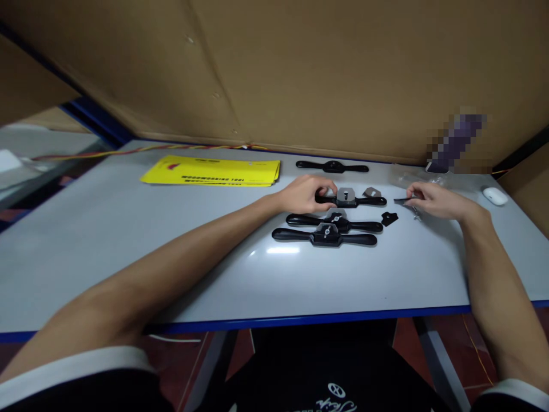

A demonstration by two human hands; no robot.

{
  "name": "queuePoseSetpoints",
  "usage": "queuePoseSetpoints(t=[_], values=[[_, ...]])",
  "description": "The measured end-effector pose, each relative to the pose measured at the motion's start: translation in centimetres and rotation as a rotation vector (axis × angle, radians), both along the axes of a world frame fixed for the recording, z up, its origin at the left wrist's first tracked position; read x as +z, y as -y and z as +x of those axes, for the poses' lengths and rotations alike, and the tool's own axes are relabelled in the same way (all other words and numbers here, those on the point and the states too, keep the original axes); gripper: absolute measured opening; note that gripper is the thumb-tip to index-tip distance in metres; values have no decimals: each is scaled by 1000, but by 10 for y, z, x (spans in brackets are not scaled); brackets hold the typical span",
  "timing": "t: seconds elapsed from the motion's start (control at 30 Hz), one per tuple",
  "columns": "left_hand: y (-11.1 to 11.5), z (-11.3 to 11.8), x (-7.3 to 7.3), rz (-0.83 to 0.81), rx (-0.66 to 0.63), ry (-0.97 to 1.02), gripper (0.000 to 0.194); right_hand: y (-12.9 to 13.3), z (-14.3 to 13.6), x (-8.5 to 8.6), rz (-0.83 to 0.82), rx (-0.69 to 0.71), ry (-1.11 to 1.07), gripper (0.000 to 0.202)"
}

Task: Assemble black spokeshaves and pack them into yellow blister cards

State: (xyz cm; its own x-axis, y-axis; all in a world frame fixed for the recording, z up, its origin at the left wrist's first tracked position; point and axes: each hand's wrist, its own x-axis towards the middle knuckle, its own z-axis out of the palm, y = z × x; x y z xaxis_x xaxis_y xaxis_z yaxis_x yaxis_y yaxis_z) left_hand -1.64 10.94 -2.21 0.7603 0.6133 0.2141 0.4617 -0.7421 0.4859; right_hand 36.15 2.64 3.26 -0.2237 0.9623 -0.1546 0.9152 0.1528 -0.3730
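Observation:
My left hand (pixel 307 193) grips the left handle of a black two-handled tool (pixel 372 201) that lies on the table, a grey blade plate (pixel 345 195) at its middle. Pinched in my right hand (pixel 429 199) is a small dark flat piece (pixel 401 201), just right of that tool. Two more black tools, one (pixel 360 226) behind the other (pixel 295 234), lie nearer to me, each with a plate and a screw at its centre. A loose black plate (pixel 389 218) and a grey plate (pixel 372 192) rest near the handles' right ends.
Another black tool (pixel 332 166) lies at the back. Yellow printed sheets (pixel 214 171) are stacked at the back left. A clear plastic bag (pixel 407 176), a dark upright phone-like object (pixel 457 143) and a white case (pixel 494 195) stand at the right. A cardboard wall (pixel 274 74) borders the table.

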Motion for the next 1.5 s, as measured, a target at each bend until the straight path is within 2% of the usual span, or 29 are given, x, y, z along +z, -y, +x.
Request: queuePoseSetpoints(t=[0.13, 0.27, 0.33, 0.47, 0.57, 0.67, 0.83, 0.93, 1.1, 1.23, 1.5], values=[[-1, 0, -1, -7, -6, -1, 43, 0, -10, 0, 94, 21, -30, 30], [0, 0, -1, 5, -2, -3, 43, 1, -30, -2, 414, -19, -51, 25], [1, 0, -1, 9, 1, 0, 45, 1, -41, -5, 523, -20, -54, 23], [4, 1, 2, 4, 8, 11, 51, 3, -61, -14, 599, 42, -96, 16], [5, 4, 6, -43, 32, 8, 54, 6, -79, -15, 582, 19, -130, 13], [6, 10, 9, -111, 85, 2, 55, 7, -98, -10, 454, 18, -180, 14], [9, 19, 6, -81, 180, -46, 52, -5, -123, -1, 299, 18, -205, 12], [10, 20, 2, -67, 205, -34, 50, -12, -131, -5, 375, 49, -202, 9], [9, 18, -2, -55, 175, 0, 54, -8, -138, -23, 546, 118, -200, 10], [8, 15, -3, -64, 155, 20, 57, -4, -137, -33, 549, 127, -192, 13], [8, 13, -2, -86, 113, 43, 57, -8, -133, -44, 469, 52, -409, 7]])
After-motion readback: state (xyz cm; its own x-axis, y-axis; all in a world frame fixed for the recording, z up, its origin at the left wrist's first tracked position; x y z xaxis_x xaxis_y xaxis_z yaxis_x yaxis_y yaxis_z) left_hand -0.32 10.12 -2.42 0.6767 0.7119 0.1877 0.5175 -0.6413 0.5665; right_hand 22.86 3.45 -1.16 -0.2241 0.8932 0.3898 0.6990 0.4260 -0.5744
